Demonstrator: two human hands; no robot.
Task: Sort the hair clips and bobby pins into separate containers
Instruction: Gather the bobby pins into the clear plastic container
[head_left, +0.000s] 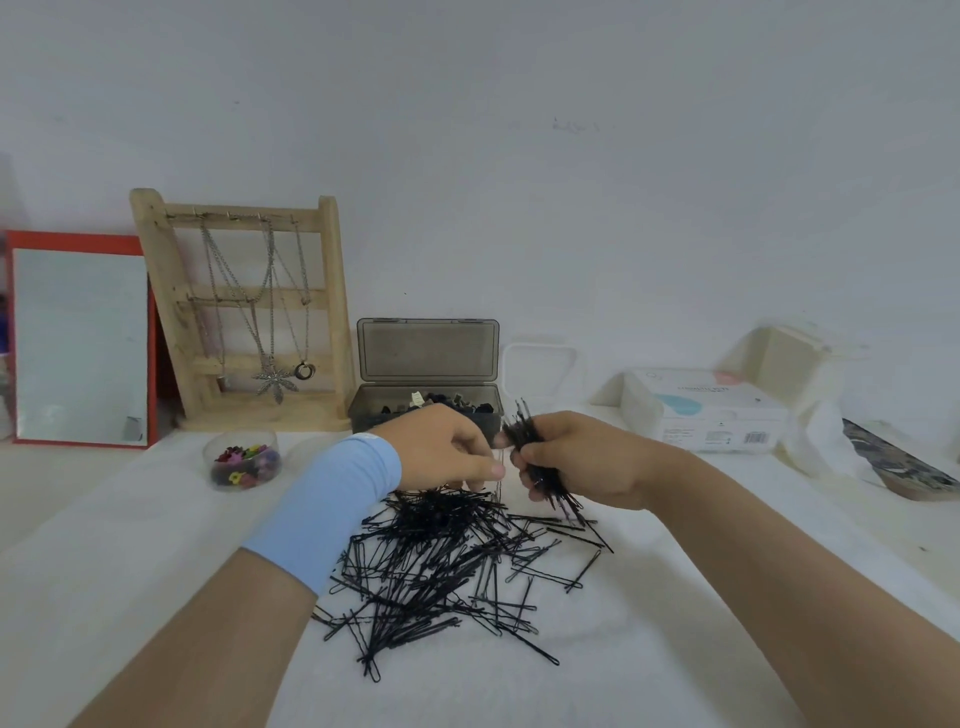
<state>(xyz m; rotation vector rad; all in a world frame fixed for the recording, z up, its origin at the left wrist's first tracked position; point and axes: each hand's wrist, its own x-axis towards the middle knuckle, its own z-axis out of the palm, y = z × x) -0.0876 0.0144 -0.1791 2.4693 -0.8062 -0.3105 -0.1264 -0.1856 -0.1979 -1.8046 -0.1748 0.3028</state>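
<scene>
Right hand: my right hand (582, 460) is clenched around a thick bundle of black metal bobby pins (540, 462), which stick out above and below the fist, tilted with the tops leaning left.
Left hand: my left hand (441, 449) hovers just beside the bundle, fingers curled down, with one thin pin hanging at the fingertips (496, 470); I cannot tell how firmly it is pinched. A light blue fabric wristband (327, 512) covers that forearm.
Loose pins: a scattered pile of black bobby pins (441, 566) lies on the white cloth-covered table (156, 545), near me and directly below both hands.
Dark box: a smoky grey transparent plastic box (374, 410) with its hinged lid standing open sits just beyond the hands, holding dark hair clips (441, 401).
Round tub: a small clear round plastic tub (241, 460) of colourful little flower-shaped clips stands left of my left hand, apart from the pile.
Far left: a wooden ladder-shaped jewellery stand (244, 306) with silver necklaces, and beside it a red-framed rectangular mirror (78, 340), both leaning at the wall.
Far right: a white printed cardboard box (711, 415).
</scene>
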